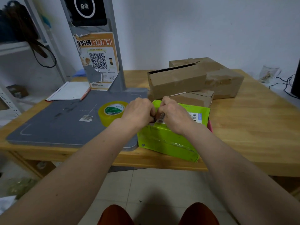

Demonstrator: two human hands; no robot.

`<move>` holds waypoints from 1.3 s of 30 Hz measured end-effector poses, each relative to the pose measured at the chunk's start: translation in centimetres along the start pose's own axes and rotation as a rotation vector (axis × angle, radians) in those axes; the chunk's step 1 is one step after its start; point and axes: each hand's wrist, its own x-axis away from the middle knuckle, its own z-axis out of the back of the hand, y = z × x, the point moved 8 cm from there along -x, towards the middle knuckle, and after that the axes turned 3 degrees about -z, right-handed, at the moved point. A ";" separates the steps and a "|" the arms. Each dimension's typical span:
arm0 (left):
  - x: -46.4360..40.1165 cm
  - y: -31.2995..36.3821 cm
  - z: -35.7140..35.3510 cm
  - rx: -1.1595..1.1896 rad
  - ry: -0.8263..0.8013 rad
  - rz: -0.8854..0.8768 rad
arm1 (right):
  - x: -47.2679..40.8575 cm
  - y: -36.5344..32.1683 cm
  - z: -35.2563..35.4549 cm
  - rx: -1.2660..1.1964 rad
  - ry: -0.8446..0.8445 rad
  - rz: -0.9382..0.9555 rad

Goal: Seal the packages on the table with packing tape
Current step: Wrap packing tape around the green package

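Near the table's [259, 130] front edge: tape roll [112, 113] on grey mat [53, 127], left. Left hand [138, 113] and right hand [174, 115], fingers curled, pinch something small atop the green package [168, 140], which overhangs the front edge; glossy, labelled. Brown boxes [194, 78] behind; right side bare wood.
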 end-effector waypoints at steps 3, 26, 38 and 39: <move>-0.2 0.5 0.1 -0.101 -0.044 -0.008 | 0.1 -0.1 -0.1 0.052 -0.005 0.004; -1.1 -3.8 -1.0 0.444 -0.240 0.140 | -1.1 -1.0 -2.2 0.288 -0.275 -0.039; 0.4 -3.4 -2.0 0.534 -0.347 0.100 | -1.1 0.6 -1.1 -0.260 -0.176 -0.226; 0.3 -3.6 -1.9 0.544 -0.294 0.109 | -1.1 0.6 -1.0 -0.295 -0.178 -0.222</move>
